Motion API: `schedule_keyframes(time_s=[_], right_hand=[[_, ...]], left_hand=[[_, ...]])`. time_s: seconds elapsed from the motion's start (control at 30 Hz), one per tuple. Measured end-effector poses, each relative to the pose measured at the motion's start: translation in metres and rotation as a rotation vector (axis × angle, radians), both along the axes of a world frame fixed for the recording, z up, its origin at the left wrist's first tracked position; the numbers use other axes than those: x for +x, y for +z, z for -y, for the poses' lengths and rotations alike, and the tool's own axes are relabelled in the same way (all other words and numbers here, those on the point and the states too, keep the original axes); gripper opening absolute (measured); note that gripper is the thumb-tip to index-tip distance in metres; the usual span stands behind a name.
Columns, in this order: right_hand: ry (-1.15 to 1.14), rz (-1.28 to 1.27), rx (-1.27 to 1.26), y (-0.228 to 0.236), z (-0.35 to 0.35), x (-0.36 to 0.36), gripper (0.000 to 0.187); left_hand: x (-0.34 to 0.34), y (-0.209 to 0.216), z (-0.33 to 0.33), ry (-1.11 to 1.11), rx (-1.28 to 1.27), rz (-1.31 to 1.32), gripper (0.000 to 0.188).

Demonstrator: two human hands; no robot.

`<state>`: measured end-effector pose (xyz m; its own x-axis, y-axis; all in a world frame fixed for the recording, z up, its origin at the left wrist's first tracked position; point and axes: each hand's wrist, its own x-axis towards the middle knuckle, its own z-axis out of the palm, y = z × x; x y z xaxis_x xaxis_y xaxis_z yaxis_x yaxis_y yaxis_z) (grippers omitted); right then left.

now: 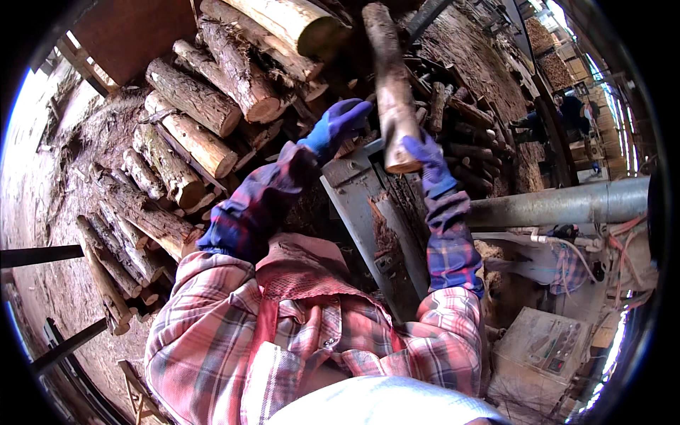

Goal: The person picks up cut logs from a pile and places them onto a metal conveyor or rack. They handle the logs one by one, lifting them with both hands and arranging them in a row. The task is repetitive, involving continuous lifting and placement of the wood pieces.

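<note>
A bark-covered log [392, 78] stands out lengthwise in front of me, its pale cut end toward my body. My right hand [429, 161], in a blue-purple work glove, grips the near end from the right side. Just left of the log is my left hand [338, 126], in a similar blue glove, with its fingers stretched toward the log and a small gap between. Below both hands lies a grey metal trough or machine bed [346, 185], with strips of loose bark [386, 237] on it. Plaid sleeve covers reach up to both gloves.
Thick logs [191, 95] are piled ahead and to the left. Thinner dark logs [476, 152] lie stacked to the right. A metal pipe [567, 204] runs out to the right, above a control box with buttons [545, 347]. Another person [567, 113] is at the far right.
</note>
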<state>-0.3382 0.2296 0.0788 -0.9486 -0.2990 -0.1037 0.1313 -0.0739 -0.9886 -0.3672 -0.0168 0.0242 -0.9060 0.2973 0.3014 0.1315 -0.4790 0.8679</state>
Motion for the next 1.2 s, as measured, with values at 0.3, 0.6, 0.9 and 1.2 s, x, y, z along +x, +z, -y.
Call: schedule_keyframes(time_s=[0.3,0.6,0.9,1.2], right_hand=[[-0.034,-0.125,-0.041,-0.022,0.023,0.203,0.084],[-0.066,-0.280,-0.429,-0.038,-0.043,0.278,0.100],[-0.218,-0.790,0.885,0.004,-0.186,0.238,0.115],[-0.027,-0.363,1.340,-0.078,-0.237,0.310,0.108]], left_hand=[[0.104,0.027,-0.091,0.305,-0.052,0.329,0.032],[0.263,0.045,-0.157,0.255,-0.092,-0.073,0.056],[0.264,0.094,-0.110,0.337,-0.210,-0.335,0.057],[0.373,-0.162,0.072,0.543,-0.440,0.542,0.050]])
